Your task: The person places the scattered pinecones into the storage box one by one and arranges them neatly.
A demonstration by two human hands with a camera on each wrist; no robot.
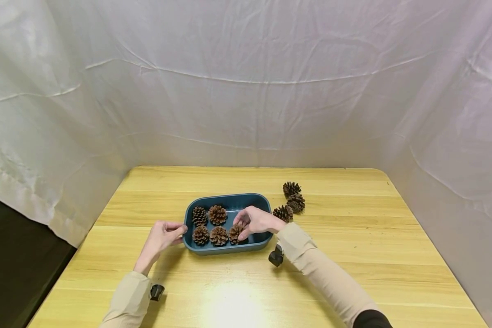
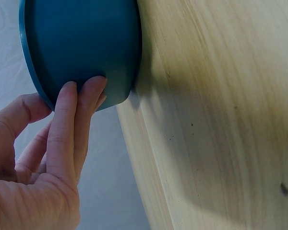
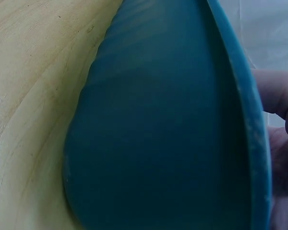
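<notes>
A blue oblong tub (image 1: 229, 249) stands on the wooden table with several brown pine cones inside, two at the back left and a row along the front. My left hand (image 1: 164, 237) pinches the tub's left end; in the left wrist view the thumb is at the rim and the fingers (image 2: 62, 129) lie on the outer wall. Inside the tub, my right hand (image 1: 256, 221) holds a pine cone (image 1: 234, 234) at the right of the front row. In the right wrist view the tub's wall (image 3: 158, 120) hides that cone and most of the hand.
Three more pine cones lie on the table right of the tub: one at the back (image 1: 291, 189), one in the middle (image 1: 296, 203) and one by the tub's rim (image 1: 283, 213). Pale cloth (image 1: 254, 114) hangs behind and beside the wooden table (image 1: 352, 255).
</notes>
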